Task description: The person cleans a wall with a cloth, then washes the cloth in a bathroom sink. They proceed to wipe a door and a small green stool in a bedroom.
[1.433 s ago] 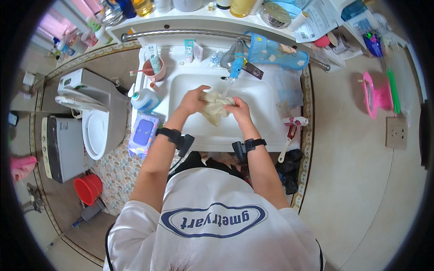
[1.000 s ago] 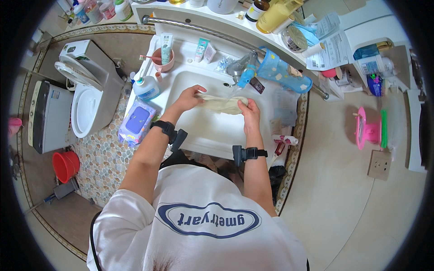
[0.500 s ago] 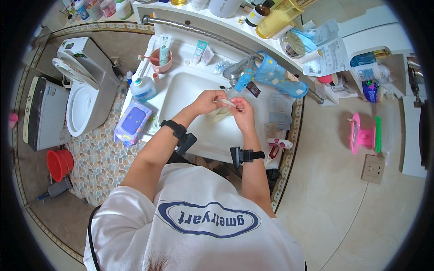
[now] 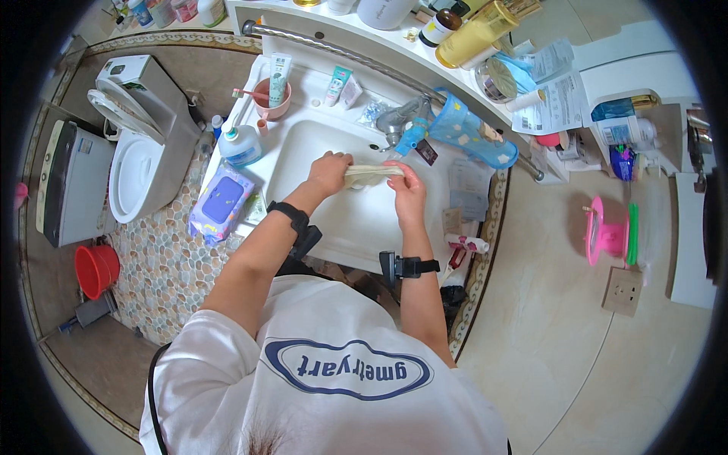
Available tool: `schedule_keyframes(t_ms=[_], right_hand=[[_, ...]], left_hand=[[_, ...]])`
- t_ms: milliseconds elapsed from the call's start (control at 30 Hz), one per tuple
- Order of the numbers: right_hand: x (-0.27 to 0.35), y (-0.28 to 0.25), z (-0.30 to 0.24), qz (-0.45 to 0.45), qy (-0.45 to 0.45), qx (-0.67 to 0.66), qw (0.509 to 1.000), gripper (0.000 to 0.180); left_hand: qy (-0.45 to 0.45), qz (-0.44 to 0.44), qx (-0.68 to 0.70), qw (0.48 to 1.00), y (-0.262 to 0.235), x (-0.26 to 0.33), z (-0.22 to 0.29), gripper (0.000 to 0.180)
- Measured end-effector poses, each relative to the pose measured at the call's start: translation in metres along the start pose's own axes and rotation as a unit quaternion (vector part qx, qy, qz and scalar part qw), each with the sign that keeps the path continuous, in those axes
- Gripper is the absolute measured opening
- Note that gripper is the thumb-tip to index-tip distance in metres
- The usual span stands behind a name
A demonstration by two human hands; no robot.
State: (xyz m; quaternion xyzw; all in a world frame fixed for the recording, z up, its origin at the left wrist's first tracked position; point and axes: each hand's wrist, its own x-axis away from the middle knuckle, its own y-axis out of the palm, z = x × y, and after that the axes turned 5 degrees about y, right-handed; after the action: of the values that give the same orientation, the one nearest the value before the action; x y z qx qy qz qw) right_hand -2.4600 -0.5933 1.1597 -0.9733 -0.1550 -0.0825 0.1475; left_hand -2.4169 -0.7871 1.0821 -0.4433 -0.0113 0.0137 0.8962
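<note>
A pale cream piece of thin fabric (image 4: 369, 175) is stretched sideways between my two hands over the white washbasin (image 4: 341, 224); its exact kind does not show. My left hand (image 4: 330, 172) grips one end with curled fingers. Closed round the other end is my right hand (image 4: 407, 187), its thumb and fingers along the upper edge. The fabric's middle sags a little below its taut rim. Just beyond my right hand stands the metal faucet (image 4: 394, 125), with a blue spout extender (image 4: 413, 138) on it. Dark straps with black blocks sit on both my forearms.
Left of the basin are a soap pump bottle (image 4: 240, 145), a wipes pack (image 4: 221, 203) and a pink cup (image 4: 274, 98) holding a toothbrush and tube. A blue patterned plastic piece (image 4: 470, 129) hangs by the metal rail (image 4: 341, 57). Bottles crowd the shelf behind.
My hands have moved apart, the left one leftward, pulling the fabric from a small bunch into a wide stretched strip.
</note>
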Motion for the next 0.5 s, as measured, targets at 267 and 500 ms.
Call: schedule_keyframes(t_ms=[267, 500], right_hand=[[0.015, -0.032, -0.039, 0.065, 0.001, -0.188, 0.980, 0.024], [0.000, -0.073, 0.011, 0.179, 0.086, -0.244, 0.949, 0.029]], left_hand=[[-0.080, -0.084, 0.169, 0.979, 0.012, -0.012, -0.020, 0.037], [-0.150, -0.120, 0.605, 0.773, -0.022, -0.019, 0.025, 0.045]])
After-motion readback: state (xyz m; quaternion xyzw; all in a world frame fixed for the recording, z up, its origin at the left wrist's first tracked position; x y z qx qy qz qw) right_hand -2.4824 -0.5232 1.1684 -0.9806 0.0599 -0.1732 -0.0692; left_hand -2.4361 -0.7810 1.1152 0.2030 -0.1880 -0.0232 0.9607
